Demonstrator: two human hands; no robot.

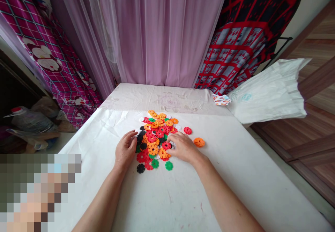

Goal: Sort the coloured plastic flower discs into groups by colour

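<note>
Notched plastic discs, red, orange, green, black and white, lie in a loose, overlapping heap mid-worktop. Colours mixed; no sorted group or built form made out. Judged from that, little looks done and nearly the whole heap remains unarranged. Whether any discs interlock: cannot tell.

Right hand at the heap's right side, fingers bent around a red disc; firm pinch or mere touch, cannot tell. Left hand by the left edge, near black pieces, fingers part open and curved, nothing seen in them.

Strays: green disc at the near side, red one and orange one off to the right. Farther out, patterned paper item beside a white sack; mauve curtain behind.
</note>
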